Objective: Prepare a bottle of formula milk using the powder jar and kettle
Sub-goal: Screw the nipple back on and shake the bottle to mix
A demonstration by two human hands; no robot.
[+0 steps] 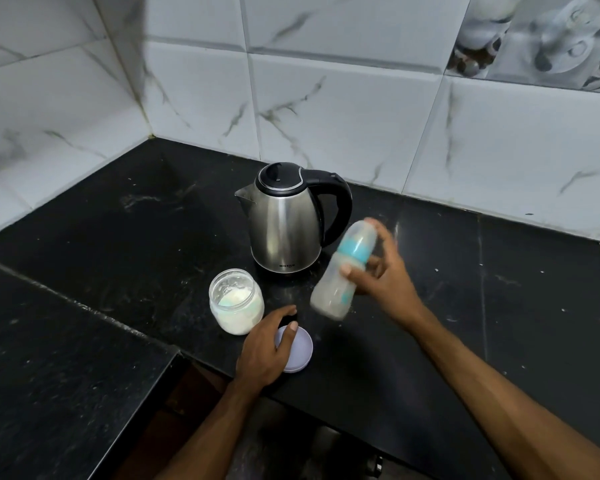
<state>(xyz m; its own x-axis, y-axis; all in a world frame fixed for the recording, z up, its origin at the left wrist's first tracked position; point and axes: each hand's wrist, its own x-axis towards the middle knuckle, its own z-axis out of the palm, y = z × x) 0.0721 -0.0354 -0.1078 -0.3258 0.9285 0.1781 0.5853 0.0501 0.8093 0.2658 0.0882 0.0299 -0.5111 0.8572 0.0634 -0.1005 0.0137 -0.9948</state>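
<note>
Near the front edge of the black counter (430, 306), the open powder jar (236, 301) is glass, so it can break, and your left hand (265, 348) lies just beside it with loose fingers resting on the round lid (300, 351). Behind them stands the shiny kettle (284, 216), likely heavy, so lift it by its black handle; the small writing low on it is too tiny to read. Your right hand (381, 271) grips the light, smooth plastic bottle (343, 271) round its middle, tilted in the air, cap on.
</note>
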